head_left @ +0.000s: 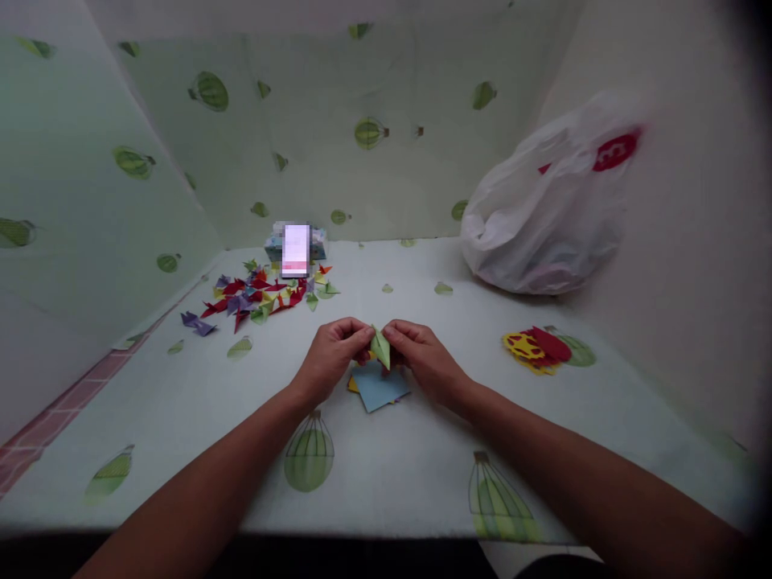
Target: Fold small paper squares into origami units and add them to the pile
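A light green piece of folded origami paper (379, 347) is held up between my two hands, its narrow point facing down toward me. My left hand (338, 350) pinches its left side between thumb and fingers. On the other side, the thumb and fingers of my right hand (419, 350) close on it as well. Just beneath lies a small stack of square paper sheets (379, 390), light blue on top, with yellow and other coloured edges peeking out. The fingertips behind the folded paper are partly hidden.
At the back left, several folded paper cranes (259, 293) lie heaped before a lit phone (295, 249) leaning on a tissue box (274, 244). Red and yellow paper cutouts (546, 346) rest to the right. Behind them stands a full white plastic bag (543, 209) by the wall.
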A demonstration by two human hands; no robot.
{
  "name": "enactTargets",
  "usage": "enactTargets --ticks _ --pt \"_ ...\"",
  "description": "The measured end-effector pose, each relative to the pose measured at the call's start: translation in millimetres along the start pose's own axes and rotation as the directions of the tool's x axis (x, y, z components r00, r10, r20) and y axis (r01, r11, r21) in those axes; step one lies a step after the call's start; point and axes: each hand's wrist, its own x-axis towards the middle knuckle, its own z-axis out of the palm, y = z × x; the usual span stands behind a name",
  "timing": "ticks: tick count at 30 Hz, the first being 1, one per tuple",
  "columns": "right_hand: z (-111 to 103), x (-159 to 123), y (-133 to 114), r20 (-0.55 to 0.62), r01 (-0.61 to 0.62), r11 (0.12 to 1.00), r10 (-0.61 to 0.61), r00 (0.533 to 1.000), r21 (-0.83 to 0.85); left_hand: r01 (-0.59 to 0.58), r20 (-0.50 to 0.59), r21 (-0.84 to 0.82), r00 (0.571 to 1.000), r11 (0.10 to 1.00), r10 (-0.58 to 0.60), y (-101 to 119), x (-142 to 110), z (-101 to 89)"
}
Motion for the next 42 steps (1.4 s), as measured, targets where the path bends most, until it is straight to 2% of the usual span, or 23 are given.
enactTargets --ticks 4,9,16,22,34,38,42 --pt "-1.9 0.2 0.6 0.010 -0.021 1.000 0.021 1.000 -0.016 0.013 -0.003 0.013 1.000 1.000 -0.013 0.0 -0.5 1.0" --pt "-1.9 0.8 0.6 -0.024 0.017 0.987 -0.021 0.999 -0.159 0.002 -0.007 0.031 1.000 1.000 -0.001 -0.8 -1.6 2.2" --pt "-2.7 2.1 1.3 -0.044 0.053 0.974 -0.064 0.997 -0.218 0.100 0.033 -0.092 0.995 0.991 -0.097 -0.4 -0.8 1.0" --pt "-2.8 2.2 2.2 -0.045 0.073 0.965 -0.087 0.995 -0.251 0.060 0.027 -0.025 0.998 0.998 -0.059 -0.4 -0.3 0.9" --pt "-0.7 1.3 4.8 -0.052 0.073 0.936 -0.097 0.994 -0.343 -0.035 -0.056 0.143 0.997 0.989 0.043 1.1 -4.8 7.4" --pt "-0.6 0.4 3.8 -0.058 0.083 0.932 -0.111 0.992 -0.352 -0.034 -0.053 0.099 0.998 0.994 0.040 -1.1 -5.2 8.3" --pt "-0.2 -0.5 1.6 -0.013 0.114 0.918 -0.129 0.992 -0.380 -0.048 -0.059 0.114 0.997 0.992 0.055 -1.8 -5.3 7.4"
